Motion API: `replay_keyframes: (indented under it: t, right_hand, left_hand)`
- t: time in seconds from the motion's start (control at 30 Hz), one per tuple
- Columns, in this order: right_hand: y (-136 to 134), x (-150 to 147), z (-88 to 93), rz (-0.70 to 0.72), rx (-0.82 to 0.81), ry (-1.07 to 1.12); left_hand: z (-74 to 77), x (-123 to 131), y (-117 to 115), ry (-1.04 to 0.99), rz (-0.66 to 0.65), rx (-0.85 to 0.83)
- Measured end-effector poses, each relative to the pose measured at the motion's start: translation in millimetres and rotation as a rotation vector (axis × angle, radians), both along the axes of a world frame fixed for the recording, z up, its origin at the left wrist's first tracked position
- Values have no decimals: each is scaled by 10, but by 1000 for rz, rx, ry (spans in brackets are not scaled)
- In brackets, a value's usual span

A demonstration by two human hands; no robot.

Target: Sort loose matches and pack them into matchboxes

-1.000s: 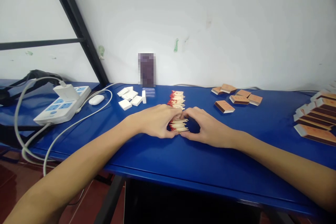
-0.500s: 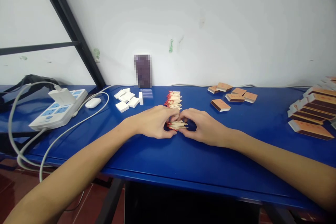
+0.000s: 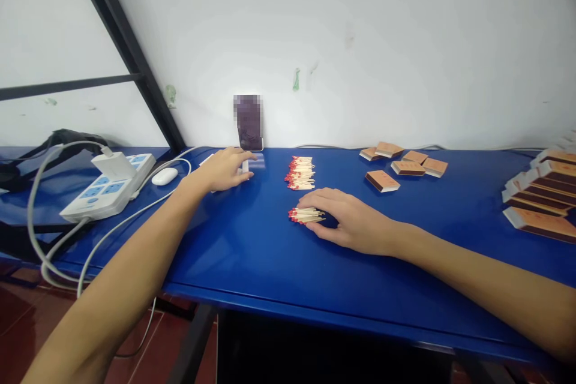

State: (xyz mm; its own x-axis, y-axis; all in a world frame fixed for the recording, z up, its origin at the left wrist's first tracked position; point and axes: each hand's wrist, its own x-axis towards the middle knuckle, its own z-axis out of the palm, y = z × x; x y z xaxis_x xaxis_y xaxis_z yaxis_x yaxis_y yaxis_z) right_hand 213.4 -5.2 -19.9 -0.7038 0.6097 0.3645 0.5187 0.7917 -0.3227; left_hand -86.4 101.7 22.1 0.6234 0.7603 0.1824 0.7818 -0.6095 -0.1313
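Observation:
My right hand curls around a small bundle of red-tipped matches on the blue table, fingers along the far side and thumb along the near side. Just beyond it lies a longer pile of matches, heads to the left. Over at the left, my left hand reaches across the small white boxes with its fingers apart. It covers most of them, and whether it touches one I cannot tell.
Several orange-brown matchboxes lie at the back right, and more matchboxes are stacked at the far right. A phone leans on the wall. Leftward are a white rounded case, a power strip with cables, and a black frame.
My left hand has left the match bundle and moved left and back to the white boxes, its fingers spreading. My right hand stays around the bundle. The view has shifted slightly.

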Motion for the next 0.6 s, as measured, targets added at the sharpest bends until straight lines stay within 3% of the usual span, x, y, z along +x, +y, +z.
replay_keyframes:
  t: [0.13,0.27,0.33,0.43,0.6]
  right_hand:
    - [3,0,3,51,-15,45]
    - [13,4,-14,46,-21,60]
    - [19,5,-21,40,-25,64]
    - [32,8,-25,45,-15,74]
    - [58,23,-25,42,-8,73]
  left_hand:
    - [45,219,-186,-134,-159,-39]
    - [127,451,-416,-405,-287,-282]
    - [147,505,-460,-451,-299,-396]
    - [132,516,-451,-457,-267,-432]
    - [85,569,-543,-328,-254,-573]
